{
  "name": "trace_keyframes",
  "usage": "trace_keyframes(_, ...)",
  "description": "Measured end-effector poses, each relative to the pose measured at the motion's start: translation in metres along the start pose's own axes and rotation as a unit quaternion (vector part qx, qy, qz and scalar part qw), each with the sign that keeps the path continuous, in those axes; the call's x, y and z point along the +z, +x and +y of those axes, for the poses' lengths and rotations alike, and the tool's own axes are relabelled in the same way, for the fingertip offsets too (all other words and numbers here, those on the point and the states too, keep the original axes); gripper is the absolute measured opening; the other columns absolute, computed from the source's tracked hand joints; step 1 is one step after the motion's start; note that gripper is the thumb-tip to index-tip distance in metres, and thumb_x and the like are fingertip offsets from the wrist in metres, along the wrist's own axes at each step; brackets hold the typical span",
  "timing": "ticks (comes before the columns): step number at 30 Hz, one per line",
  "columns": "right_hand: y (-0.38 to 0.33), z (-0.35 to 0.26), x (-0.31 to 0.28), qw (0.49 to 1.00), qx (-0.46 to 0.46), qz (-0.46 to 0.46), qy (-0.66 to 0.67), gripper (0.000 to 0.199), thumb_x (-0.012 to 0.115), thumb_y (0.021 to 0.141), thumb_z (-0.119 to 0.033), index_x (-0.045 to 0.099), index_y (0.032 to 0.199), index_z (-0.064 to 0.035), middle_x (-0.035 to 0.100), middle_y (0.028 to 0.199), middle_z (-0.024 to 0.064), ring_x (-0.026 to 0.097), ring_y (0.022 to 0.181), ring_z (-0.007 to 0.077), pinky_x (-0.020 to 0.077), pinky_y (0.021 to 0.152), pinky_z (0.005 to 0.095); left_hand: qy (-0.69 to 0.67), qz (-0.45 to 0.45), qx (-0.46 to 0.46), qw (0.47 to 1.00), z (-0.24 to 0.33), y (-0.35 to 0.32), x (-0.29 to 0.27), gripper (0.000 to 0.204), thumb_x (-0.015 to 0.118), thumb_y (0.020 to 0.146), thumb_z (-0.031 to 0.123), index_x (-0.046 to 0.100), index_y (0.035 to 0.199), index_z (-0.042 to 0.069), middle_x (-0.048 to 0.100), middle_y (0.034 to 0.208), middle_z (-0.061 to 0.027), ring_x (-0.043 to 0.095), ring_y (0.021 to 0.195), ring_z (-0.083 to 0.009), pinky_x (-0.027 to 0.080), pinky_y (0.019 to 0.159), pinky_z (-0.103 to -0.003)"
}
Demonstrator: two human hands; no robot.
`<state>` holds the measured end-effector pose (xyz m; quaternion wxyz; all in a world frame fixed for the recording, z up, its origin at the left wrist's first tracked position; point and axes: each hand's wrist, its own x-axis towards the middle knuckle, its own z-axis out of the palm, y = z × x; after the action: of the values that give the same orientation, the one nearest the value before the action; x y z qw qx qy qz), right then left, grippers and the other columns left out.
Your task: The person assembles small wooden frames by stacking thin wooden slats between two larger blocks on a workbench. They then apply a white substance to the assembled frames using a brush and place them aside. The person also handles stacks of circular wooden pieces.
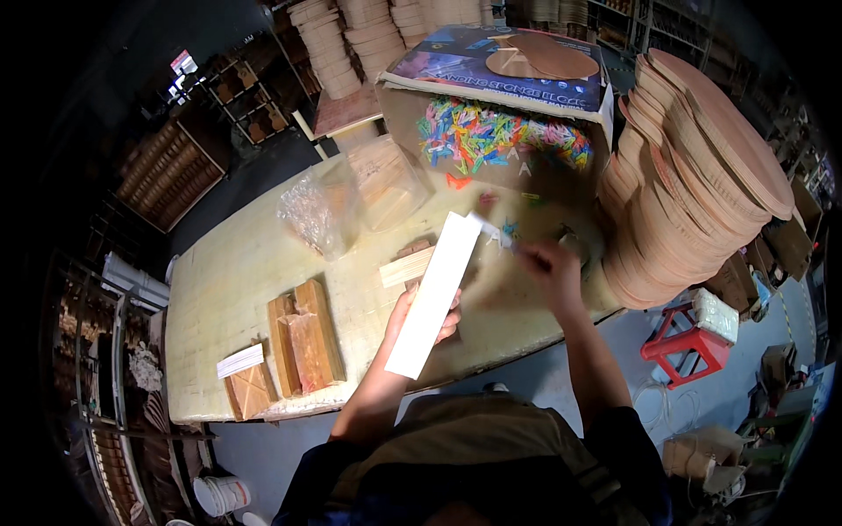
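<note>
My left hand is closed around a long white flat strip, held slanting above the table with its far end tipped to the right. The fingertips show at its right edge. My right hand is closed on a slim tool with a pale, flat end, which meets or nearly meets the strip's far corner. Motion blurs this hand, and whether the tool is a brush or a blade I cannot tell. Beyond my left hand, a bundle of pale wood strips rests on a brown block.
An open carton of colourful plastic clips stands at the table's back. Stacked guitar-shaped wooden plates rise at right. Wooden blocks lie left, with plastic bags behind. A red stool stands on the floor.
</note>
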<state>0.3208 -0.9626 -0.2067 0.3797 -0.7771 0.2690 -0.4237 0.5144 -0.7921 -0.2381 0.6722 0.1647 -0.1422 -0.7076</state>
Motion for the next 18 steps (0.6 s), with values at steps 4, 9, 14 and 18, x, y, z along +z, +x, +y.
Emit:
trace_keyframes(4, -0.017, -0.017, 0.009, 0.995, -0.065, -0.077, 0.013, 0.017, 0.073, 0.078, -0.006, 0.073, 0.096, -0.0049, 0.066, 0.078, 0.0096, 0.062, 0.065, 0.0149, 0.0489, 0.061, 0.0279, 0.009, 0.004, -0.002, 1.0, -0.001, -0.003, -0.006, 0.061, 0.056, 0.086, 0.043, 0.054, 0.117, -0.009, 0.055, 0.092, -0.0135, 0.047, 0.069, -0.0218, 0.035, 0.051, -0.029)
trace_keyframes(9, 0.016, -0.002, 0.009, 0.995, 0.047, 0.084, 0.009, 0.015, 0.072, 0.08, -0.005, 0.071, 0.095, -0.002, 0.066, 0.08, 0.0037, 0.057, 0.062, 0.0083, 0.0436, 0.056, 0.0245, 0.0, 0.015, 0.006, 1.0, -0.003, -0.007, 0.002, 0.061, 0.056, 0.086, 0.044, 0.053, 0.118, -0.007, 0.056, 0.094, -0.0137, 0.047, 0.071, -0.0218, 0.035, 0.051, -0.028)
trace_keyframes(14, -0.029, -0.026, 0.04, 0.97, -0.21, 0.048, -0.116, 0.02, 0.073, 0.076, -0.003, 0.072, 0.096, -0.0054, 0.065, 0.081, 0.0091, 0.059, 0.062, 0.0228, 0.0474, 0.055, 0.0295, -0.014, -0.01, 0.033, 0.999, 0.007, -0.004, -0.017, 0.059, 0.05, 0.092, 0.047, 0.049, 0.124, -0.003, 0.055, 0.104, -0.0113, 0.045, 0.074, -0.02, 0.037, 0.055, -0.028)
trace_keyframes(18, -0.077, -0.047, 0.047, 0.941, -0.31, -0.098, -0.09, 0.02, 0.071, 0.077, -0.002, 0.072, 0.096, -0.006, 0.066, 0.083, 0.0092, 0.061, 0.065, 0.0256, 0.0499, 0.056, 0.0338, -0.073, 0.003, 0.068, 0.995, 0.015, 0.001, -0.017, 0.06, 0.054, 0.09, 0.046, 0.053, 0.121, -0.005, 0.058, 0.101, -0.0134, 0.046, 0.074, -0.0195, 0.038, 0.057, -0.027)
